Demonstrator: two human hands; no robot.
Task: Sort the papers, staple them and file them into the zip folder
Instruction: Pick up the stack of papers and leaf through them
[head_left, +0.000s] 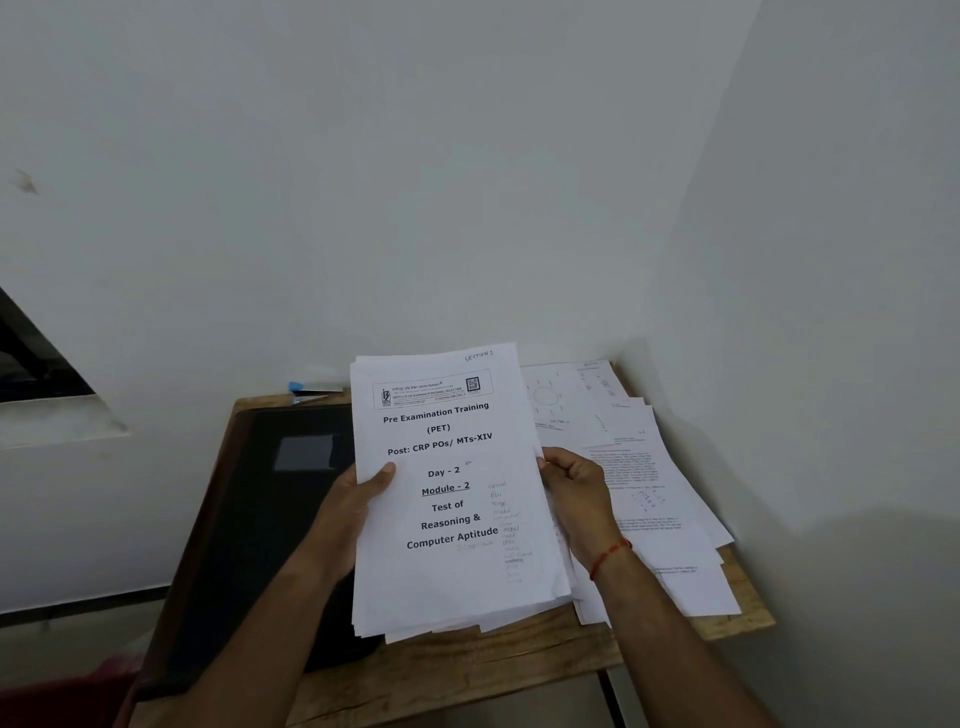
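We look through one wide-angle camera worn on our head, facing forward and down, close above our left hand (353, 514) and right hand (579, 493) holding the paper stack (447, 571) at lower centre. Beyond the hands lie the wooden table (493, 660) and white wall (415, 182).

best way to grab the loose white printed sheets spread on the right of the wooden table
Likely their staggered near-right corners, coming from the right. The loose white printed sheets lie flat and overlapped on the wooden table, so those offset edges by the rim let fingers slide under. The right hand, nearest, first must release the held white paper stack.
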